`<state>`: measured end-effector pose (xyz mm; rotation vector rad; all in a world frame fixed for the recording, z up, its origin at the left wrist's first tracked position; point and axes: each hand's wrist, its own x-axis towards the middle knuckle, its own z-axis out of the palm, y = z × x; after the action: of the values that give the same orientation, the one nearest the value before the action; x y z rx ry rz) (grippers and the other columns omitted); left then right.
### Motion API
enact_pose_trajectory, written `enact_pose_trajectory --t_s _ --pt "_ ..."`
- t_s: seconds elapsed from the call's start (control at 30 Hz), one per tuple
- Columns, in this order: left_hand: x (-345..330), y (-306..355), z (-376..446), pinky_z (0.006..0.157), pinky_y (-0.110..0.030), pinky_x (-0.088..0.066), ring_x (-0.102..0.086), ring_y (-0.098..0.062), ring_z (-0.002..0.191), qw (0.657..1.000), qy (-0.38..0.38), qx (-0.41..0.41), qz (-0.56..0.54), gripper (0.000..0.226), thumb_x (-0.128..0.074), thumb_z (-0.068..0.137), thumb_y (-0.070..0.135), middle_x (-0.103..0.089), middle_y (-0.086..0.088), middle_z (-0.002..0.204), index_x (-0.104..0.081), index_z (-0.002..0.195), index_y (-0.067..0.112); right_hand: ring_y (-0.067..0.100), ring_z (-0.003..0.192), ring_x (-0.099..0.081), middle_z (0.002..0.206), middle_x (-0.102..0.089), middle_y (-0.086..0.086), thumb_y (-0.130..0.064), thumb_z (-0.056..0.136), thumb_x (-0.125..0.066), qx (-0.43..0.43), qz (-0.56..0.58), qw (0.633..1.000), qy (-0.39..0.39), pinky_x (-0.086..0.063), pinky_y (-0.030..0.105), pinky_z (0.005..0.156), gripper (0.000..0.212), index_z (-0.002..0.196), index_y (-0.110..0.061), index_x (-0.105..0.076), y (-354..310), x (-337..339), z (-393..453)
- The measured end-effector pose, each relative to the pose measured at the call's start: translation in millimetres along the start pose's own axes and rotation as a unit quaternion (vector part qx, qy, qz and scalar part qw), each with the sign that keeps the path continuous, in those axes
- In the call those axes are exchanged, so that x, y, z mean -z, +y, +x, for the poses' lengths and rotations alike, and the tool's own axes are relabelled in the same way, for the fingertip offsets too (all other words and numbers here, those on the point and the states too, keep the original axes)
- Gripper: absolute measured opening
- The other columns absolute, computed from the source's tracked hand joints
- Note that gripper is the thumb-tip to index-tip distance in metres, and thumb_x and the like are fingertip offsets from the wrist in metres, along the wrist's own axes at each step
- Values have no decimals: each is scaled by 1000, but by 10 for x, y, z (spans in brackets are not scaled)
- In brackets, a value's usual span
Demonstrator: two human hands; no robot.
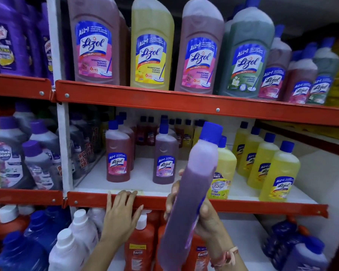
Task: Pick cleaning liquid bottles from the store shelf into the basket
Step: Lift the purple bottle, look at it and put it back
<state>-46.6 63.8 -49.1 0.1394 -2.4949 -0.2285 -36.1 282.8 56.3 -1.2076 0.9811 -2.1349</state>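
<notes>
In front of a red-edged store shelf [184, 102], a person's right hand [202, 216] grips a purple bottle [190, 192] with a blue cap, fingers curled round one side and thumb pressed on the other, the bottle tilted in the air before the middle shelf. The left hand [119, 214] lies flat on the shelf's red front edge [98, 199], fingers spread and holding nothing. Four large cleaner bottles stand foremost on the top shelf: two pink [95, 40], one yellow [151, 45] and one green [247, 53], with smaller ones to their right. At the front of the middle shelf stand one pink bottle [117, 153], one purple [164, 153] and a row of four yellow ones [278, 173]. No basket is in view.
</notes>
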Motion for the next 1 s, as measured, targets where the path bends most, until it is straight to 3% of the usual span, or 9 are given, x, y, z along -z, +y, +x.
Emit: enact_pose_trajectory --t_s 0.1,0.33,0.5,0.57,0.7,0.8,0.9,1.0 --pt "6 -1 -3 109 -49 -18 -55 -26 110 1000 -2 -2 2 70 -9 93 59 -63 -4 109 -57 119 16 14 91 -68 108 -69 1 -40 81 -71 -2 29 997 -72 -57 27 77 52 123 -14 -56 -51 -22 34" --pt "5 -10 -3 109 -48 -16 -55 -26 111 1000 -8 0 -1 71 -8 93 59 -63 -4 110 -56 121 16 13 98 -66 114 -68 -1 -39 84 -68 -51 26 995 -85 -54 27 83 51 128 -18 -54 -243 70 125" --pt "-5 -5 -4 109 -49 -18 -56 -27 110 1000 3 -1 0 62 -18 93 56 -64 -5 108 -58 118 15 20 88 -70 100 -73 7 -37 70 -83 -52 -28 998 -16 -59 32 77 54 113 -10 -63 -201 230 165" --pt "-6 -5 -6 109 -50 -17 -56 -27 111 1000 5 -1 -5 58 -22 93 54 -64 -5 109 -57 119 16 24 80 -71 89 -74 12 -34 53 -93 -46 -48 997 25 -59 33 70 63 103 -5 -67 -164 281 189" --pt "-7 -14 -25 111 -50 -17 -52 -24 117 1000 -8 -2 -17 63 -13 94 56 -61 -3 114 -53 123 18 22 77 -72 84 -76 9 -30 34 -99 -16 -105 988 116 -61 33 70 89 106 1 -56 -155 292 316" --pt "-17 -32 -30 112 -50 -15 -51 -24 119 1000 -15 -4 -22 63 -13 94 57 -60 -2 117 -52 125 19 20 79 -72 86 -77 4 -26 37 -98 -12 -217 964 152 -60 31 69 83 107 -4 -59 -161 281 443" --pt "-22 -48 -37 112 -49 -13 -49 -23 121 1000 -11 -10 -22 57 -20 94 55 -59 0 119 -50 127 20 18 80 -72 85 -77 0 -7 50 -91 -10 -296 937 188 -59 28 66 61 104 -12 -62 -131 338 592" --pt "-19 -50 -44 112 -47 -12 -48 -21 122 1000 -2 -15 -25 51 -29 92 51 -59 1 120 -49 128 20 18 82 -73 89 -76 -1 -2 54 -90 -8 -320 923 216 -59 27 67 63 108 -15 -62 -39 444 757"
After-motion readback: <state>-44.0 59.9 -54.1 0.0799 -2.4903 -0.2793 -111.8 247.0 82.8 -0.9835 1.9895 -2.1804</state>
